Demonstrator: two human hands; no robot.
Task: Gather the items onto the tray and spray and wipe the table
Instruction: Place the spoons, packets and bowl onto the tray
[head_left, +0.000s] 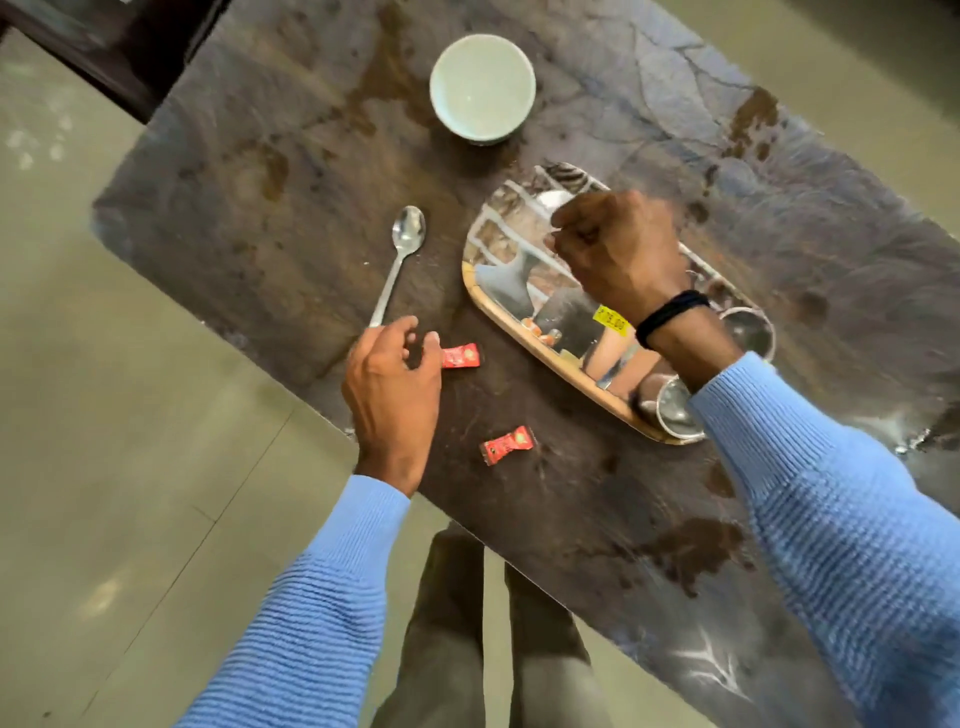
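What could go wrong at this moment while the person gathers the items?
1. The left hand reaches the sachet beside the spoon; it may knock the handle.
2. The cups stand at the tray rim near the table edge and the right sleeve; a brush might tip them.

Dark mottled stone table, pale greenish tiled floor, soft glare

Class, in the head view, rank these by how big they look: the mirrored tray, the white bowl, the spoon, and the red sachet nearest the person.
Largest to smallest:
1. mirrored tray
2. white bowl
3. spoon, long but slim
4. red sachet
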